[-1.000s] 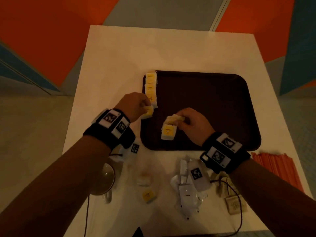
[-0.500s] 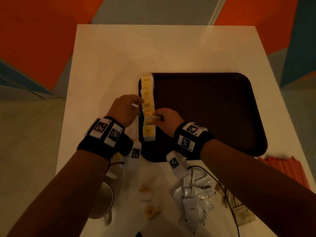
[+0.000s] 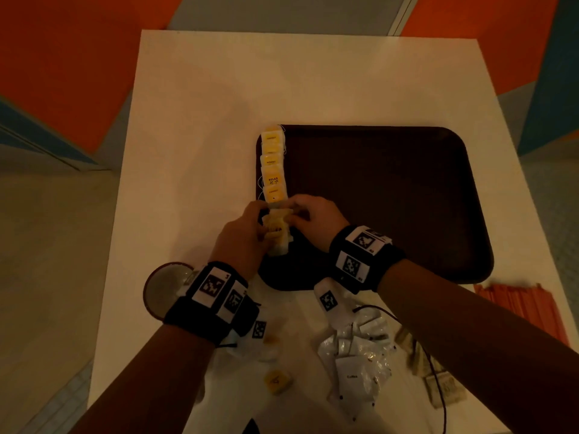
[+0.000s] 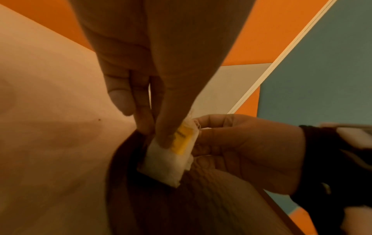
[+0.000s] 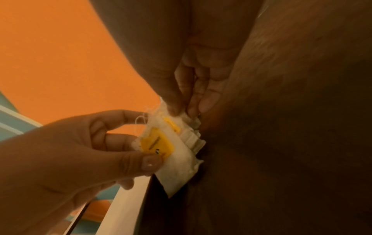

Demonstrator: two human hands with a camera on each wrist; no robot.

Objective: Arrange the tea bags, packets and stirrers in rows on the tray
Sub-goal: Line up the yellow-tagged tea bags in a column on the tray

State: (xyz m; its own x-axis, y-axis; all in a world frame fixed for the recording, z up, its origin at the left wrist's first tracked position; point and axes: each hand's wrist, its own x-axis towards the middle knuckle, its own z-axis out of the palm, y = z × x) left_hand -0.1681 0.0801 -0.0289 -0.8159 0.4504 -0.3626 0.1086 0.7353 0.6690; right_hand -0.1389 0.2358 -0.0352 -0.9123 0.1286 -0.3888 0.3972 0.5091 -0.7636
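Both hands meet at the left edge of the tray (image 3: 391,195). The left hand (image 3: 241,242) pinches a tea bag (image 5: 161,149) with thumb and fingers. The right hand (image 3: 316,214) pinches the top of a small stack (image 3: 279,236) of tea bags beside it. A row (image 3: 273,166) of tea bags lies along the tray's left edge, beyond the hands. Packets (image 3: 357,368) and orange stirrers (image 3: 517,308) lie off the tray, on its near side.

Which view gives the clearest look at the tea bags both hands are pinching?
The right wrist view: the tea bags fan out, yellow tags showing, between the left hand and right hand. The left wrist view shows mainly one bag's face; the head view shows them small and half hidden by fingers.
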